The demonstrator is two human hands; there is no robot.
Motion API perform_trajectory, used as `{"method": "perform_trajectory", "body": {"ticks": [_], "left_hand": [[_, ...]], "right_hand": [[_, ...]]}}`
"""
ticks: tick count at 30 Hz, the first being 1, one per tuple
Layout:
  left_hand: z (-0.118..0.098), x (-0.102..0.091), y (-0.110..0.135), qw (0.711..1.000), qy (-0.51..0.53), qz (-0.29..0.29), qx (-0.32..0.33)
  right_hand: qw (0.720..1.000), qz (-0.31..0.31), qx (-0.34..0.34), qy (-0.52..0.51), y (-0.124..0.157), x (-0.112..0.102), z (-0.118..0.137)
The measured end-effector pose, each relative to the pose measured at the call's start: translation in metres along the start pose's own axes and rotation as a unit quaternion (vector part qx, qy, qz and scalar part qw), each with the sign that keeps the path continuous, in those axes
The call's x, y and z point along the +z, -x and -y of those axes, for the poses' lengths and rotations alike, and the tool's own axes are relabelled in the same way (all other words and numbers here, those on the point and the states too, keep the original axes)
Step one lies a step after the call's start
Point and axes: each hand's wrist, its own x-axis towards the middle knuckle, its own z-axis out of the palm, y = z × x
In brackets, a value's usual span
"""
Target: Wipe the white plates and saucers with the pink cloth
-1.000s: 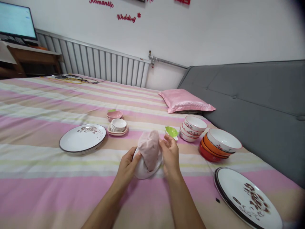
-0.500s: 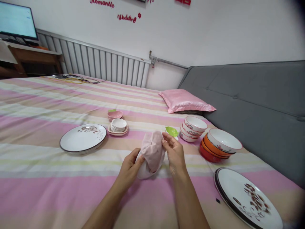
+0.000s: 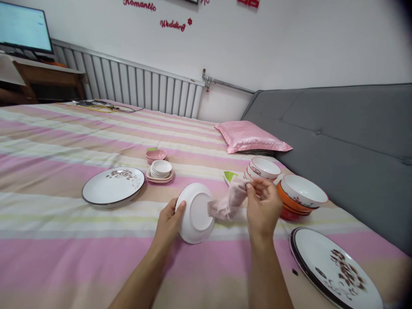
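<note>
My left hand (image 3: 169, 223) grips the left rim of a small white dish (image 3: 197, 213), tilted up so its underside and foot ring face me. Pinched in my right hand (image 3: 264, 206) is a pale pink cloth (image 3: 232, 199), slightly blurred. Its loose end hangs leftward to the dish's right edge; whether it touches there I cannot tell. Behind the cloth, a green leaf-shaped dish (image 3: 230, 176) is partly covered. White bowls with red rims (image 3: 264, 167) stand stacked just beyond my right hand, their lower part hidden by it.
Patterned plates (image 3: 112, 185) lie at left, near small white bowls (image 3: 161, 167) and pink dishes (image 3: 156, 154). A bowl stack with orange and red bowls (image 3: 294, 201) and dark-rimmed plates (image 3: 334, 266) sit at right. Beyond are a pink pillow (image 3: 252, 136) and grey headboard (image 3: 337, 124).
My right hand has drawn the cloth right and away from the white dish, uncovering its underside. My left hand keeps hold of the dish, which has shifted little.
</note>
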Motion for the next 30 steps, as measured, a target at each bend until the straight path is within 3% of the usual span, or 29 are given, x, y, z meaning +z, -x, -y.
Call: {"method": "perform_trajectory", "body": {"ticks": [6, 9, 12, 14, 17, 19, 24, 27, 30], "left_hand": [[0.001, 0.0, 0.0, 1.0, -0.011, -0.008, -0.007], [0.001, 0.001, 0.0, 1.0, -0.017, -0.005, -0.005], [0.0, 0.001, 0.001, 1.0, -0.014, -0.002, -0.001], [-0.001, 0.002, 0.001, 1.0, -0.015, 0.003, 0.004], [-0.001, 0.002, 0.002, 0.999, -0.023, 0.009, 0.02], [-0.001, 0.003, 0.002, 0.999, -0.024, 0.018, 0.028], [-0.002, 0.004, 0.003, 0.999, -0.018, 0.027, 0.037], [-0.002, 0.004, 0.003, 0.999, -0.015, 0.021, 0.04], [-0.002, 0.005, 0.003, 0.999, -0.004, 0.025, 0.037]], "right_hand": [[0.963, -0.179, -0.129, 0.152, -0.002, -0.013, 0.019], [0.955, -0.211, -0.142, 0.155, -0.002, -0.015, 0.024], [0.983, -0.15, -0.075, 0.078, 0.0, -0.009, 0.021], [0.996, -0.052, 0.051, -0.049, 0.004, -0.002, 0.017], [0.941, 0.082, 0.253, -0.211, 0.014, 0.011, 0.011], [0.9, 0.121, 0.326, -0.261, 0.02, 0.018, 0.007], [0.841, 0.166, 0.399, -0.326, 0.028, 0.029, -0.004], [0.84, 0.175, 0.405, -0.316, 0.033, 0.035, -0.009], [0.857, 0.226, 0.381, -0.264, 0.041, 0.041, -0.012]]}}
